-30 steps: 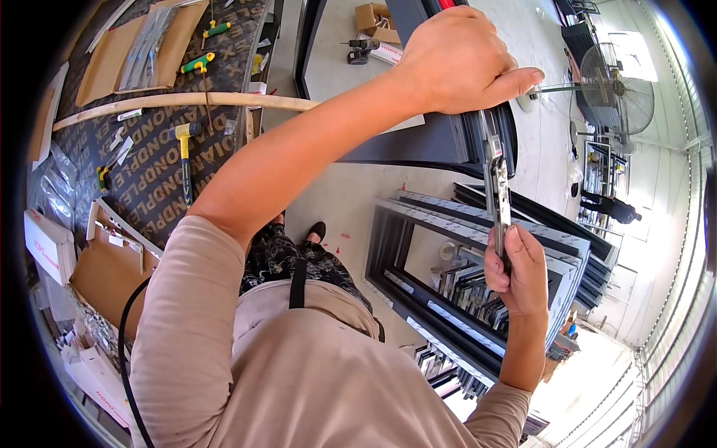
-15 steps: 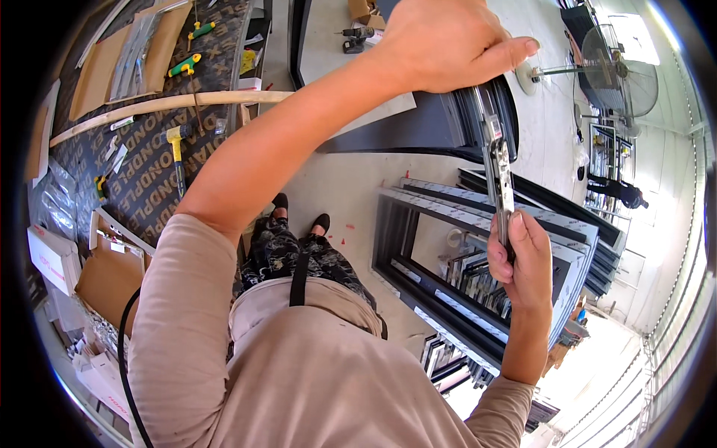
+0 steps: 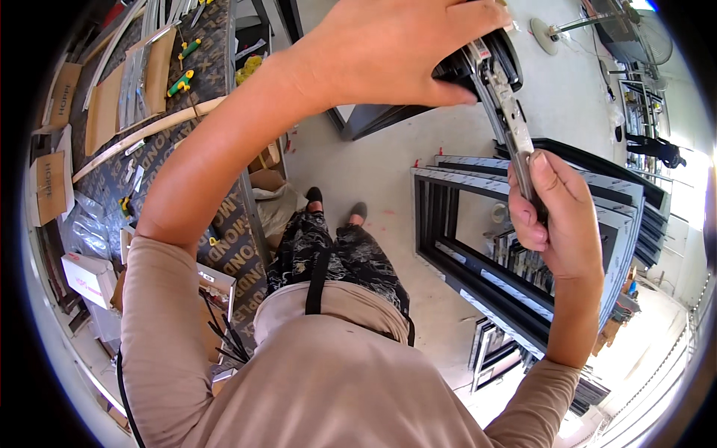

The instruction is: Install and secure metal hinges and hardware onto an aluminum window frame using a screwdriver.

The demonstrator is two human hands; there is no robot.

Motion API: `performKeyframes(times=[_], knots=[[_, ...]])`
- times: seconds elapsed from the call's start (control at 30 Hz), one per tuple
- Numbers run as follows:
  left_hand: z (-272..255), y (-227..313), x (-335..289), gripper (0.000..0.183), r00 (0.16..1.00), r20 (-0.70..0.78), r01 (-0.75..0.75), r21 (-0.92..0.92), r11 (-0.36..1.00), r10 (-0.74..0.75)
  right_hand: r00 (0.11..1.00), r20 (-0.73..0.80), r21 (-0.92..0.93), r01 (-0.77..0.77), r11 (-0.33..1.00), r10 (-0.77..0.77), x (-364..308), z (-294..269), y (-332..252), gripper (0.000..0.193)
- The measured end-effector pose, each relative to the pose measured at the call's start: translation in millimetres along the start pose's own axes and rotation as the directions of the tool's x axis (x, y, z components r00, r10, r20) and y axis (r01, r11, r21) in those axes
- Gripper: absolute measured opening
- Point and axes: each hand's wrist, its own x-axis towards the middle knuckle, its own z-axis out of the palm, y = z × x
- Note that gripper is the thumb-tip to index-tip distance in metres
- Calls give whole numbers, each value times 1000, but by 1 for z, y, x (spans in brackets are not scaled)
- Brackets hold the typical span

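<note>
My right hand [image 3: 556, 213] is wrapped round the lower end of a window friction stay [image 3: 511, 116], a slim silver metal bar with hinged arms. The stay slants up and left to its upper end, beside my left hand [image 3: 396, 56]. Two digits of that hand reach apart on either side of the stay's upper end, with a dark gap showing between them. The top edge of the picture cuts off part of the left hand. Dark window frames [image 3: 422, 216] with patterned protective film stand on the floor below my right hand.
A dark printed worktable [image 3: 160, 160] on the left carries green-yellow screwdrivers [image 3: 179, 84], cardboard and a wooden strip [image 3: 142, 134]. Boxes [image 3: 88, 276] stand at the lower left. A pedestal fan [image 3: 549, 33] is at the upper right. Farther right is a person in dark clothes [image 3: 656, 151].
My left hand has shifted left, its digits now spread around the stay's upper end. My right hand still grips the stay. The whole view has turned, and my left arm covers more of the table.
</note>
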Motion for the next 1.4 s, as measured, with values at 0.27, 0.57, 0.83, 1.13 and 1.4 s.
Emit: performKeyframes(times=[0.27,0.57,0.83,1.13,1.4], knots=[[16,-6,-3,71,994,-105,-45,-33,998,41,1000,28,6,14,1000,-14,3,-4,-1,39],[7,-8,-9,68,995,-83,-55,-15,998,53,996,84,34,21,999,-24,6,3,0,39],[-8,-19,-10,51,995,-86,-68,-150,986,56,994,112,45,10,999,-15,11,10,-6,38],[19,-39,7,28,906,-404,52,-195,980,-128,995,71,0,73,997,-73,35,30,-28,42],[20,-39,9,29,900,-403,84,-217,973,-167,928,-24,-323,345,881,-373,5,8,1,55]])
